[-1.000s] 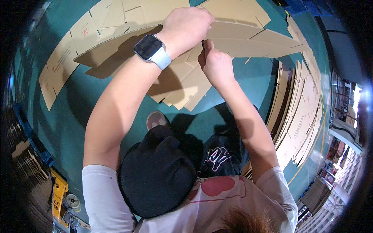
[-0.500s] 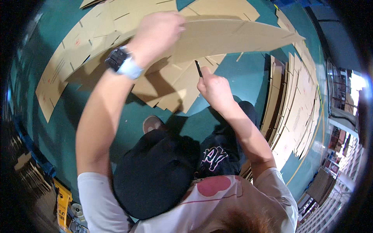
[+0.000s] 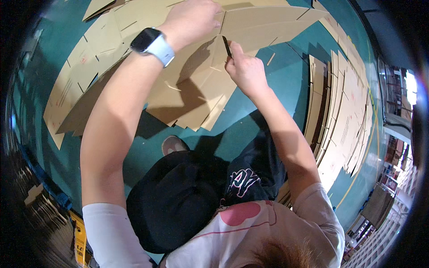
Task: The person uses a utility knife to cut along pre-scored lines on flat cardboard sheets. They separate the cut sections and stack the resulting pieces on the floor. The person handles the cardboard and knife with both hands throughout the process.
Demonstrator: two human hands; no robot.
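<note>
- Tan slotted corrugated cardboard sheet (image 3: 268, 27) slants above flat tan cardboard pieces (image 3: 87, 47), toward the far edge of the green floor (image 3: 286, 87).
- Left hand (image 3: 192, 20), wearing a pale-banded black watch (image 3: 146, 40), grasps the sheet's raised edge.
- Slim black cutter (image 3: 227, 47) points toward the sheet.
- Right hand (image 3: 247, 70) is clenched around the cutter.
- Uneven stack of tan cardboard (image 3: 342, 111) lies near the floor's right edge.

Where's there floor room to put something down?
Bare green floor shows between the right forearm and the cardboard stack at the right, and left of the left arm. Up front is crowded: cardboard sheets overlap near the left hand and right hand.
</note>
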